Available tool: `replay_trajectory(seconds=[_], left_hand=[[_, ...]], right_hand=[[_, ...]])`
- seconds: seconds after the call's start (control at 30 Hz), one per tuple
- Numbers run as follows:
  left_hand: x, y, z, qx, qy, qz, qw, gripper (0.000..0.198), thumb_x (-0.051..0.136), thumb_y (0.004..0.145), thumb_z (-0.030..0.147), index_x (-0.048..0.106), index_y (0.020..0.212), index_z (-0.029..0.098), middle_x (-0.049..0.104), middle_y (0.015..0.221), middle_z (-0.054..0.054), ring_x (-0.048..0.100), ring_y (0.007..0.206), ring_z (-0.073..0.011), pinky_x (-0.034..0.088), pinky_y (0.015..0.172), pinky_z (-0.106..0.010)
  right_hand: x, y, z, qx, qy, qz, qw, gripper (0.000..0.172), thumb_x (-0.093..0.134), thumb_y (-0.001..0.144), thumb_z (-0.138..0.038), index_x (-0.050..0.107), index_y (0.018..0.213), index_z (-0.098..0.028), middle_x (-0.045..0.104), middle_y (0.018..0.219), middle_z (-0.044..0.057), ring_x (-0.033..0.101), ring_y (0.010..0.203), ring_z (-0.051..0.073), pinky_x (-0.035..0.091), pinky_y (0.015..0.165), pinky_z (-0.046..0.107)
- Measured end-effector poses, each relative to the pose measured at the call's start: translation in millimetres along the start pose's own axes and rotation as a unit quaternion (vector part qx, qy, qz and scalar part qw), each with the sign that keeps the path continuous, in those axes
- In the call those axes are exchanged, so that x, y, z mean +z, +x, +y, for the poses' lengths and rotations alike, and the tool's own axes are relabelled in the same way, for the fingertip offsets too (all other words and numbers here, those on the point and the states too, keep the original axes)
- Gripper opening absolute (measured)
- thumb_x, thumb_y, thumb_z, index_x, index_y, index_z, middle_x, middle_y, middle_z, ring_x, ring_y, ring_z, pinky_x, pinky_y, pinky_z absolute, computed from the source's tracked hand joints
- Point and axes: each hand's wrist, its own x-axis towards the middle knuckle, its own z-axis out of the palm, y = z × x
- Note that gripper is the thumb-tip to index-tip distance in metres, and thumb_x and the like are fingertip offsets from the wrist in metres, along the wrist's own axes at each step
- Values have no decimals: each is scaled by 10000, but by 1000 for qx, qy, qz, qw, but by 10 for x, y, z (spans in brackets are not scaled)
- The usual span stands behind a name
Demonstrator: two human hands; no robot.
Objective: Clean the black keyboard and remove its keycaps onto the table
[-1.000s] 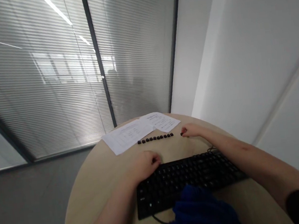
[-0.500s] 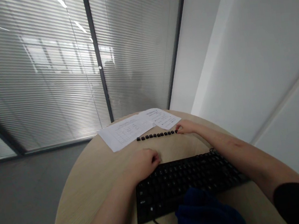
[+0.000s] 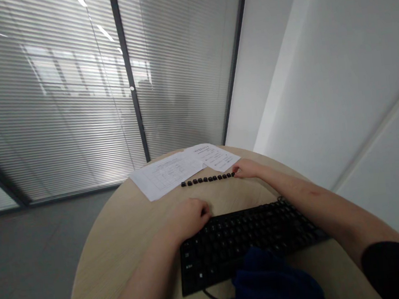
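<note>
A row of small black keycaps (image 3: 210,179) runs across the table beyond the keyboard. At the row's right end my right hand (image 3: 246,168) has its fingertips closed on the last keycap, which they partly cover. My left hand (image 3: 191,217) lies curled at the far left corner of the black keyboard (image 3: 237,240), its fingers folded in and a dark hollow showing between thumb and fingers. Nothing shows in it. The keyboard sits at a slant in front of me, its right part under my right forearm.
Printed paper sheets (image 3: 166,174) overlap on the far side of the round wooden table (image 3: 104,264). A bunched dark blue cloth (image 3: 270,282) covers part of the keyboard's near edge, and a black cable (image 3: 212,296) runs beside it. Glass with blinds (image 3: 59,135) and a white wall stand behind.
The view has shifted very slightly. Both hands keep nearly the same places, the right one still at the right end of the keycap row.
</note>
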Motion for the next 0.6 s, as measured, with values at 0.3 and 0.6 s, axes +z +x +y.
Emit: replay_trajectory(seconds=[0.3,0.6], left_hand=[[-53,-13,46,-9,1,0,1000,190,544,825,290,699,741,217,710,770,-40,606,702,-183,415,649,-290],[-20,21,-9,-7,14,-3,1000,257,523,864,355,706,750,214,722,782,-44,612,711,-181,413,664,-289]], right_hand=[[-64,-42,-49,7,4,16,1000,253,677,831,-299,740,1060,-214,756,1067,58,670,998,227,456,845,276],[-579,-830,-99,79,120,212,967,668,101,1039,-477,680,1059,-144,713,1050,121,650,983,220,472,881,314]])
